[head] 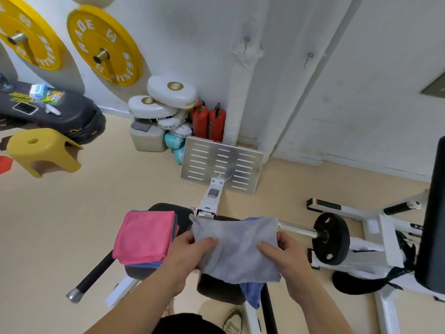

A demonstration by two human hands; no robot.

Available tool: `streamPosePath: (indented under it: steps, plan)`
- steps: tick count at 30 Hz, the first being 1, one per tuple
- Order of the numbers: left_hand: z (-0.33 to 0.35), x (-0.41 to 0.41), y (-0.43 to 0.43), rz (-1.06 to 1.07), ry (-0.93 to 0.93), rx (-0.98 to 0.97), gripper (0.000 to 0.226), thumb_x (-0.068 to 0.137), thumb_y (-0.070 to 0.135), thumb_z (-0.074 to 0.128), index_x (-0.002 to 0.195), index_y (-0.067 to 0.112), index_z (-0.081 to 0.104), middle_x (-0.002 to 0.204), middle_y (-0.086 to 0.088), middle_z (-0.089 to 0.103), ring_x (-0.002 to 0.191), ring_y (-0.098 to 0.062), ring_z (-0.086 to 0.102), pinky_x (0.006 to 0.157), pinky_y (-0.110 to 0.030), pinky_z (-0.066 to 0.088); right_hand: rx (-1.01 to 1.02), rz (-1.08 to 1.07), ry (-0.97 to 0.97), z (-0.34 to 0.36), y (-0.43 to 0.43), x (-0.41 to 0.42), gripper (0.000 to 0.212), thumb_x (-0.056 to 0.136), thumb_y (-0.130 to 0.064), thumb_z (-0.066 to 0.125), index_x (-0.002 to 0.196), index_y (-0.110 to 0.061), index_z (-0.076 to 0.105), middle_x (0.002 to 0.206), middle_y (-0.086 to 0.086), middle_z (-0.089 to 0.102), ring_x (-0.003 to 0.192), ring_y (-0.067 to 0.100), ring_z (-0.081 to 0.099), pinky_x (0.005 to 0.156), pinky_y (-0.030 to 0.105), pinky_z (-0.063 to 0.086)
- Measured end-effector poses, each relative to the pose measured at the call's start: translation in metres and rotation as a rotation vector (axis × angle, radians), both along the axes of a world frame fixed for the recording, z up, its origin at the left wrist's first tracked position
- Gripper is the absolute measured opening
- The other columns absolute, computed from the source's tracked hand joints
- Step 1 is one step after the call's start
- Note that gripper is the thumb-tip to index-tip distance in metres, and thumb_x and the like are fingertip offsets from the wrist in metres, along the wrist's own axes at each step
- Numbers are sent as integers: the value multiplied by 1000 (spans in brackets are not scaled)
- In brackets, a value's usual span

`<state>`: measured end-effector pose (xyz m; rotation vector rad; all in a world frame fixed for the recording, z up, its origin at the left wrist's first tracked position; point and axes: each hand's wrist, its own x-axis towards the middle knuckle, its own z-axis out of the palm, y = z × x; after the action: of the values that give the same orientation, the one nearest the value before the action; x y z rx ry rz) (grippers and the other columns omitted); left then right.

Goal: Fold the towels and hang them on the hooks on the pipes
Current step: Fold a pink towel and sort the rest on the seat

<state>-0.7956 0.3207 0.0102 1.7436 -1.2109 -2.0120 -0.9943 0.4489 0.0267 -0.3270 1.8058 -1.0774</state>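
Note:
A grey towel (237, 247) is spread between both hands over the black pads of a gym machine. My left hand (190, 249) pinches its left edge, thumb on top. My right hand (283, 250) grips its right edge the same way. A blue towel (251, 294) hangs out from under the grey one. To the left, a folded pink towel (144, 236) lies on a stack with a blue towel beneath it. White pipes (238, 92) run up the wall ahead, with two small hooks (246, 41) on them, the second hook (310, 56) further right.
A perforated metal footplate (221, 165) stands ahead on the floor. A weight plate (331, 238) on a steel bar sits right of my hands, a white frame (375, 227) behind it. Two red extinguishers (209, 121), white pads and a yellow stool (44, 150) stand at left.

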Motion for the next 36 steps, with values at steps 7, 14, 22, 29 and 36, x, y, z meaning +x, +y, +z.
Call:
streamPosePath:
  steps: [7, 14, 22, 29, 36]
  plan:
    - [69, -2, 19, -233, 23, -494, 9, 89, 30, 73, 89, 28, 65, 76, 11, 71, 69, 6, 66, 62, -12, 51, -149, -10, -42, 38, -37, 70, 29, 96, -30, 71, 93, -1, 66, 87, 10, 76, 82, 19, 74, 74, 31, 60]
    - [76, 23, 6, -355, 86, -602, 39, 92, 20, 66, 123, 43, 65, 110, 17, 62, 102, 8, 62, 83, -9, 50, -148, -37, -139, 47, -52, 90, 21, 102, -21, 61, 116, -6, 68, 105, 12, 80, 100, 28, 77, 94, 46, 61]
    - [77, 51, -11, -260, 74, -620, 28, 89, 13, 61, 98, 38, 70, 90, 6, 73, 86, -10, 68, 78, -34, 59, -65, -145, -195, 42, -58, 102, 20, 93, -13, 73, 109, 0, 72, 100, 20, 79, 98, 41, 75, 92, 53, 60]
    - [67, 63, -7, -573, -52, -747, 58, 89, 37, 58, 145, 47, 44, 108, 12, 54, 98, -5, 60, 88, -27, 54, -141, -186, -222, 50, -82, 143, 34, 98, -37, 67, 104, -5, 74, 99, 20, 78, 99, 34, 76, 92, 48, 61]
    - [57, 97, -18, -330, 144, -518, 32, 92, 18, 66, 112, 44, 67, 108, 14, 68, 92, 0, 67, 75, -15, 55, -211, -238, -324, 49, -94, 150, 32, 98, -20, 65, 126, -4, 66, 113, 19, 77, 102, 35, 76, 74, 40, 65]
